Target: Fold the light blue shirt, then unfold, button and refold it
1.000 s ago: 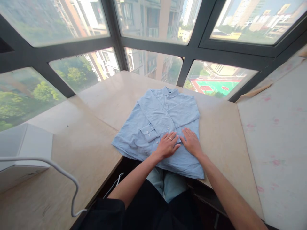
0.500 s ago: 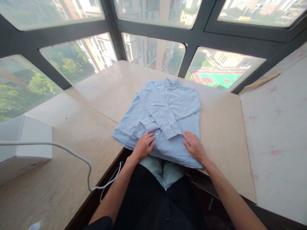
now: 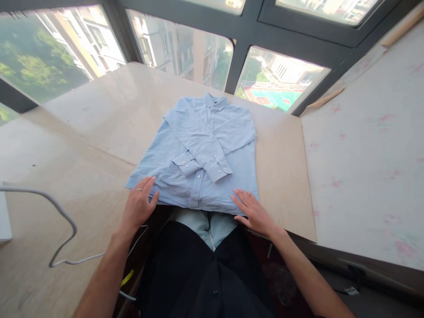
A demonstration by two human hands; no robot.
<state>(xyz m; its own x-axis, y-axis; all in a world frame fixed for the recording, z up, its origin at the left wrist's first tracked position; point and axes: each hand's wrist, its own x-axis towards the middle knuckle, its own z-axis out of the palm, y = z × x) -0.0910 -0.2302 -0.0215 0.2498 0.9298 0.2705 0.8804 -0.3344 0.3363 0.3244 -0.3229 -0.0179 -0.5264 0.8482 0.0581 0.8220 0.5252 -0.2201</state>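
Observation:
A light blue button-up shirt (image 3: 172,183) lies spread on the sill, collar toward the window, both sleeves folded across its front with the cuffs crossing near the middle. At the shirt's lower left corner is my left hand (image 3: 139,203), a ring on one finger; its fingertips rest on the hem and the thumb stands apart. My right hand (image 3: 253,212) lies over the lower right hem, fingers stretched out and spread. Neither hand has a grip on the cloth.
The pale sill (image 3: 59,168) carries a grey-white cable (image 3: 66,216) at left, beside the edge of a white box (image 3: 4,216). Dark window frames (image 3: 245,39) rise behind the shirt. A flower-patterned wall (image 3: 361,168) borders the right side.
My left hand has moved left from the front middle to the lower left corner. My right hand has slid down to the hem. The view has shifted right and down.

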